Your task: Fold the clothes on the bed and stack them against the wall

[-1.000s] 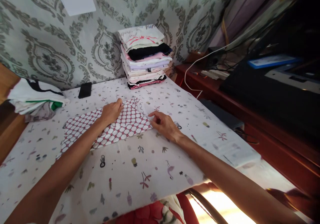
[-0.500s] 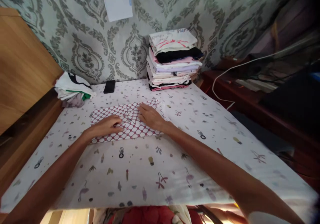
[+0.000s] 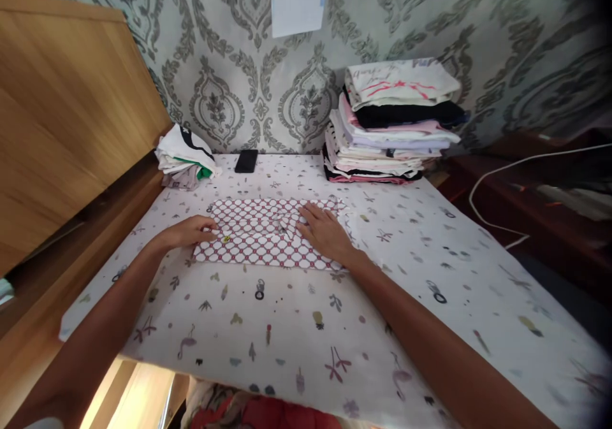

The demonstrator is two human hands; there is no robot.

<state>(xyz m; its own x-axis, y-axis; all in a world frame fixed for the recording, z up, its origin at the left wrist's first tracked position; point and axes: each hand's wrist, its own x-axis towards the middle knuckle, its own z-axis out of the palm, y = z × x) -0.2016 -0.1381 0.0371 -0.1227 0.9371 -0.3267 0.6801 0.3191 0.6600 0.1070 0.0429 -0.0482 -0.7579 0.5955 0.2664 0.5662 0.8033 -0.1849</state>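
A white cloth with a red and dark lattice pattern (image 3: 258,228) lies folded into a long flat strip on the table. My right hand (image 3: 326,232) rests palm down on its right part, fingers spread. At the strip's left end is my left hand (image 3: 192,231), its fingers curled together at the cloth's edge; whether they pinch any fabric is too small to tell. A small yellow and black mark (image 3: 226,239) shows on the cloth beside the left fingertips. Some bunched fabric lies near the right fingertips.
On the patterned table cover (image 3: 287,314) stand a tall stack of folded clothes (image 3: 394,123) at the back right and a smaller pile (image 3: 186,155) at the back left. A black phone (image 3: 246,160) lies between them. A wooden panel (image 3: 76,91) rises at left; a white cable (image 3: 497,171) hangs at right.
My left hand has moved from the cloth's middle-left part out to its left end. My right hand stays on the right part. The view has shifted, so things appear further right.
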